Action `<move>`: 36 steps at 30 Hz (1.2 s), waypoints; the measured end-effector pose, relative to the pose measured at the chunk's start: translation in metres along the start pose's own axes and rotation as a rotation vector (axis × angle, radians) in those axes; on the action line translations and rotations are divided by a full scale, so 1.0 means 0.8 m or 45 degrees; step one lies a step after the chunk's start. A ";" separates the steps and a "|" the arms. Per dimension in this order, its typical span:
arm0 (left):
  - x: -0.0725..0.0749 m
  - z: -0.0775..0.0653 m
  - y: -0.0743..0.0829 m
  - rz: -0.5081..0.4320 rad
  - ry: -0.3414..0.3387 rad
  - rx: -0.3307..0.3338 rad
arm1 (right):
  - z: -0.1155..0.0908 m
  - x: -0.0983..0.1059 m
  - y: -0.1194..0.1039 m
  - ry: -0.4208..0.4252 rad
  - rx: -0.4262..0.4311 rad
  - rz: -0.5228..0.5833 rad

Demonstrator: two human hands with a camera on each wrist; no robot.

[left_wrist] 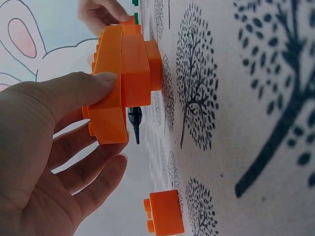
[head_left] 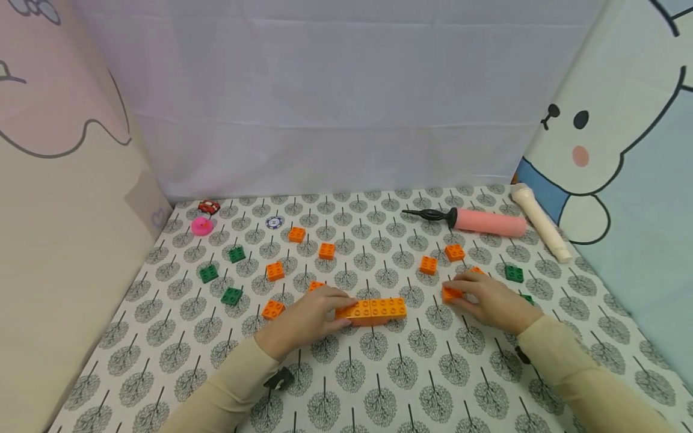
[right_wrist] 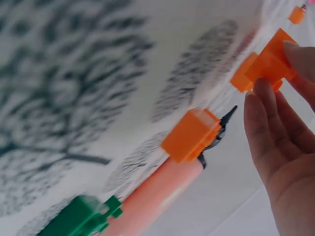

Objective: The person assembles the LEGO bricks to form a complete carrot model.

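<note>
My left hand [head_left: 307, 317] grips the left end of a stepped orange block build [head_left: 376, 308], thumb on the near side and fingers behind. Two studded bricks lie end to end along its top, and narrower orange layers show beneath in the left wrist view, where the top end overhangs. Over on the right, my right hand [head_left: 491, 302] pinches a small orange brick [right_wrist: 270, 59] between thumb and fingertips. Just beyond that hand, another orange brick [head_left: 477, 270] peeks out. A loose orange brick [head_left: 316, 285] lies behind my left hand, and one more orange brick [head_left: 273, 310] lies left of it.
Several orange bricks [head_left: 326, 251] and green bricks [head_left: 231, 296] are scattered over the tree-patterned cloth [head_left: 368, 379]. At the back right lie a pink pump [head_left: 487, 222] and a white tube-like object [head_left: 541, 222]. A pink duck [head_left: 202, 226], red toy car [head_left: 209, 207] and chip [head_left: 274, 222] sit back left.
</note>
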State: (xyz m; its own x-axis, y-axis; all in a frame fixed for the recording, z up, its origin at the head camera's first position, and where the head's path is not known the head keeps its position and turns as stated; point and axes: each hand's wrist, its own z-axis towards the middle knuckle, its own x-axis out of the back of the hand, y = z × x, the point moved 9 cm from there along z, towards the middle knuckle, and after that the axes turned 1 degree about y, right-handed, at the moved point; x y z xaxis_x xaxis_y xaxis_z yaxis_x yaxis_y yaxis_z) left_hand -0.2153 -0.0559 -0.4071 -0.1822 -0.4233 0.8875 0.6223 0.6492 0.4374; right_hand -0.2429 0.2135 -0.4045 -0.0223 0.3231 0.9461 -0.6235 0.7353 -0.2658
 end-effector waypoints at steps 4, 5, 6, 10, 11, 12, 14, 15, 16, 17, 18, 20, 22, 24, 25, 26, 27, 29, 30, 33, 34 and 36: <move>0.000 0.001 0.001 0.006 0.004 -0.008 | 0.006 0.011 -0.023 0.100 0.089 0.036; 0.000 0.001 0.002 0.010 0.007 -0.012 | 0.008 0.014 -0.031 0.118 0.116 0.053; 0.000 0.002 0.001 0.013 0.010 -0.015 | 0.011 0.016 -0.039 0.134 0.147 0.074; -0.002 0.002 0.000 0.025 0.014 -0.021 | 0.024 0.018 -0.071 0.168 0.269 0.136; -0.002 0.003 0.000 0.028 0.014 -0.021 | 0.027 0.018 -0.078 0.173 0.298 0.159; -0.002 0.003 0.000 0.028 0.014 -0.023 | 0.030 0.017 -0.084 0.179 0.324 0.173; -0.003 0.003 0.000 0.026 0.012 -0.024 | 0.034 0.015 -0.093 0.187 0.363 0.193; -0.003 0.003 0.000 0.027 0.014 -0.026 | 0.037 0.013 -0.096 0.186 0.374 0.205; -0.003 0.003 0.000 0.026 0.014 -0.026 | 0.038 0.010 -0.100 0.181 0.389 0.222; -0.003 0.003 0.000 0.025 0.015 -0.029 | 0.040 0.008 -0.102 0.179 0.402 0.228; -0.003 0.003 0.001 0.025 0.017 -0.032 | 0.041 0.005 -0.104 0.177 0.412 0.233; -0.003 0.004 0.001 0.025 0.015 -0.031 | 0.042 0.000 -0.108 0.166 0.428 0.254; -0.003 0.004 0.000 0.025 0.011 -0.024 | 0.042 -0.003 -0.110 0.161 0.437 0.267; -0.004 0.004 0.000 0.029 0.007 -0.019 | 0.042 -0.004 -0.112 0.164 0.438 0.268; -0.004 0.004 0.000 0.029 0.005 -0.017 | 0.042 -0.004 -0.112 0.163 0.437 0.270; -0.004 0.004 0.000 0.026 0.006 -0.016 | 0.042 -0.004 -0.113 0.161 0.433 0.272; -0.004 0.004 -0.001 0.026 0.005 -0.013 | 0.042 -0.005 -0.113 0.158 0.427 0.271; -0.004 0.004 -0.001 0.022 0.005 -0.012 | 0.042 -0.005 -0.114 0.149 0.412 0.260; -0.004 0.003 0.000 0.020 0.005 -0.013 | 0.042 -0.005 -0.114 0.144 0.400 0.259; -0.004 0.003 0.000 0.018 0.006 -0.019 | 0.043 -0.006 -0.112 0.120 0.346 0.238; -0.005 0.003 -0.001 0.015 0.007 -0.019 | 0.044 -0.006 -0.110 0.110 0.326 0.232; -0.005 0.003 -0.001 0.013 0.008 -0.023 | 0.044 -0.009 -0.107 0.083 0.286 0.232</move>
State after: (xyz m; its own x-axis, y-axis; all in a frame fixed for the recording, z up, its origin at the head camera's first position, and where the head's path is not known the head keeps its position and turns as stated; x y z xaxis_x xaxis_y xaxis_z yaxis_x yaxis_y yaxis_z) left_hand -0.2165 -0.0532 -0.4106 -0.1709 -0.4211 0.8908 0.6378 0.6418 0.4258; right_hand -0.2171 0.1270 -0.3817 -0.1038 0.4809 0.8706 -0.7711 0.5139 -0.3758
